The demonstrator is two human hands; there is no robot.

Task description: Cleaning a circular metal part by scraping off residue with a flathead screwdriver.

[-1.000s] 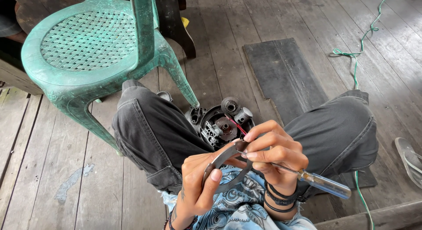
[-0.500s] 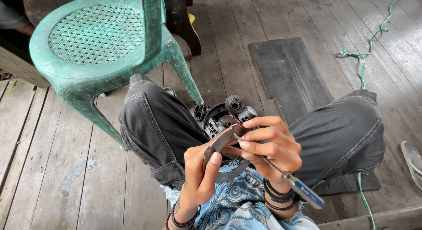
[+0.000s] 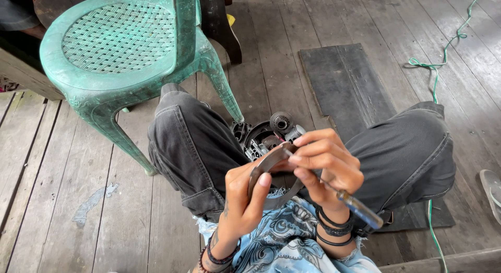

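**Two hands, one curved metal part**

Both hands meet above the lap of a person sitting cross-legged on the grey wooden plank floor [image 3: 130, 210]. The left hand [image 3: 245, 194] has its grip clamped on a curved, dull grey metal band [image 3: 271, 161], thumb lying along the inner face and fingers behind it. The right hand [image 3: 326, 166] is closed on a slim screwdriver with a translucent blue and amber handle [image 3: 360, 208]; the handle trails back past the wrist, and the shaft points up towards the upper end of the band, where the tip is hidden behind the fingers.

To do this well, I judge that the left hand should keep the band steady and close to the body, while the right steers the tip with small, controlled pressure, angled away from the left thumb in case it slips.

The band is arc-shaped, thin, worn and darkened, with a smooth inner face; its lower end runs down behind the hands to just above the blue patterned shirt [image 3: 284, 236].

Just beyond the hands, between the knees in grey jeans, a round black mechanical assembly [image 3: 266, 134] sits on the floor. A green plastic chair [image 3: 120, 43] stands at the upper left, a dark rubber mat [image 3: 344, 85] lies towards the right, and a green cord [image 3: 436, 74] runs along the right edge.
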